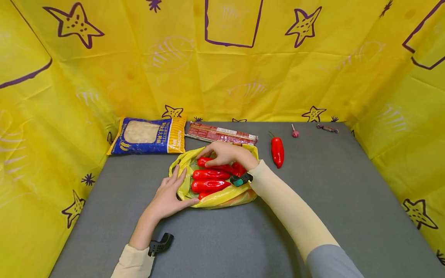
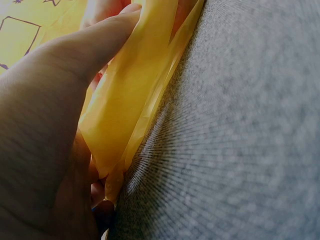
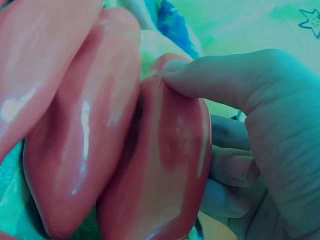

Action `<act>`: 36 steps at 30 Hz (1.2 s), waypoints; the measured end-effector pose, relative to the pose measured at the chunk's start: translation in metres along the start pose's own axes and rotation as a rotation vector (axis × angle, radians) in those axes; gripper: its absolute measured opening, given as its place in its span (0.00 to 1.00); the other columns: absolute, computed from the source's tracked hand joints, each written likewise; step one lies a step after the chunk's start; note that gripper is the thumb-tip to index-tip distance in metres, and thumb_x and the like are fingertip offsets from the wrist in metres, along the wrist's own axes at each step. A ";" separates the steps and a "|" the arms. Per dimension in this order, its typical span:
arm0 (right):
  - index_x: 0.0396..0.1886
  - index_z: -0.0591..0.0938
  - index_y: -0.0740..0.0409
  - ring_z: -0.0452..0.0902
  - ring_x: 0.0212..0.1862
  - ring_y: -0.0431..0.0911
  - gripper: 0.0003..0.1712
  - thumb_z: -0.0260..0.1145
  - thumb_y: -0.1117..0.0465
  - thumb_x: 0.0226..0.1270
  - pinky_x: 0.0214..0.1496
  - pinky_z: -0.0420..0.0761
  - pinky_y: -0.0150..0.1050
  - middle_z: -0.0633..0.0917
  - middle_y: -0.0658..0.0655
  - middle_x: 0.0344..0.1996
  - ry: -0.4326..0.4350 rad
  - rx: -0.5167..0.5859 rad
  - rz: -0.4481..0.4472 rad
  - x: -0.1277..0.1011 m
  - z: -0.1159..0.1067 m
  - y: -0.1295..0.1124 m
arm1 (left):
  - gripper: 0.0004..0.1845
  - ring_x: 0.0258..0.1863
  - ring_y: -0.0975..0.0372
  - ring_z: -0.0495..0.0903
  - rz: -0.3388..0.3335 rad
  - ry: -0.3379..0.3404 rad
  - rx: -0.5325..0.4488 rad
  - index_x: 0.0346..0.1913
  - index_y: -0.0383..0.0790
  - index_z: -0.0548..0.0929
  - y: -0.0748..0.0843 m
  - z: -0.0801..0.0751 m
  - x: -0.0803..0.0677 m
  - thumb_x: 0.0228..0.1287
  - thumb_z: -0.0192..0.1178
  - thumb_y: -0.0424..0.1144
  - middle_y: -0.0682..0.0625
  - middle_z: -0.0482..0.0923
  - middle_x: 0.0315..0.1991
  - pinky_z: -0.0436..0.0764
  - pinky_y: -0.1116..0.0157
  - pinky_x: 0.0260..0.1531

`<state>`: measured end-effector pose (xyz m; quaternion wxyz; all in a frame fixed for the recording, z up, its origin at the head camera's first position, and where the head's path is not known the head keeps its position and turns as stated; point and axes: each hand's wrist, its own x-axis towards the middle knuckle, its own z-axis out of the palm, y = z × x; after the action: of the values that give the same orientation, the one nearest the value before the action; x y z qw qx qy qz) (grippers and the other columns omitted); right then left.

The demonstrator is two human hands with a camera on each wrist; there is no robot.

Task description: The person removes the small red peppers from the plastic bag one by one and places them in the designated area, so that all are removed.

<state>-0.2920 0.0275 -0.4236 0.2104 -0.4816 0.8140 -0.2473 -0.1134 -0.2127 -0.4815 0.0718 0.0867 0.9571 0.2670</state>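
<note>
A yellow plastic bag (image 1: 222, 197) lies open on the grey table (image 1: 330, 185), with several glossy red peppers (image 1: 208, 186) lying side by side inside. My left hand (image 1: 185, 187) holds the bag's left edge, fingers laid over the rim and thumb along the outside. In the left wrist view the yellow film (image 2: 135, 100) passes between thumb and fingers. My right hand (image 1: 213, 160) reaches into the bag from the far side and grips the topmost pepper (image 1: 219, 167). The right wrist view shows that pepper (image 3: 170, 165) between thumb (image 3: 215, 75) and fingers.
One more red pepper (image 1: 277, 151) lies on the table right of the bag. Behind the bag are a blue food packet (image 1: 147, 136) and a long red packet (image 1: 222, 134). A lollipop (image 1: 295, 132) and a wrapped sweet (image 1: 327, 128) lie at the back right. Yellow sheeting walls the table in.
</note>
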 end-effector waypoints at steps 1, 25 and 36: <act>0.65 0.87 0.51 0.81 0.47 0.41 0.22 0.73 0.57 0.73 0.55 0.80 0.36 0.90 0.48 0.53 0.004 -0.004 -0.001 -0.002 -0.001 -0.001 | 0.64 0.74 0.39 0.60 -0.001 -0.001 0.000 0.87 0.48 0.51 0.000 0.000 0.000 0.57 0.67 0.76 0.42 0.36 0.88 0.69 0.31 0.65; 0.65 0.87 0.54 0.85 0.56 0.46 0.23 0.73 0.57 0.73 0.60 0.82 0.41 0.88 0.51 0.60 0.231 0.012 0.012 -0.042 -0.013 -0.015 | 0.64 0.74 0.39 0.59 0.000 -0.009 -0.005 0.87 0.48 0.50 -0.001 0.000 0.000 0.58 0.68 0.75 0.43 0.36 0.88 0.68 0.31 0.66; 0.64 0.87 0.55 0.87 0.50 0.49 0.22 0.73 0.59 0.71 0.41 0.81 0.37 0.90 0.55 0.54 0.453 0.132 0.132 -0.060 -0.005 -0.028 | 0.64 0.74 0.39 0.59 0.006 -0.001 0.002 0.87 0.48 0.50 -0.003 0.001 0.002 0.58 0.68 0.75 0.43 0.35 0.88 0.68 0.32 0.66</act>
<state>-0.2484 0.0703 -0.3966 0.0693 -0.3447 0.8522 -0.3873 -0.1156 -0.2140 -0.4844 0.0713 0.0896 0.9571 0.2660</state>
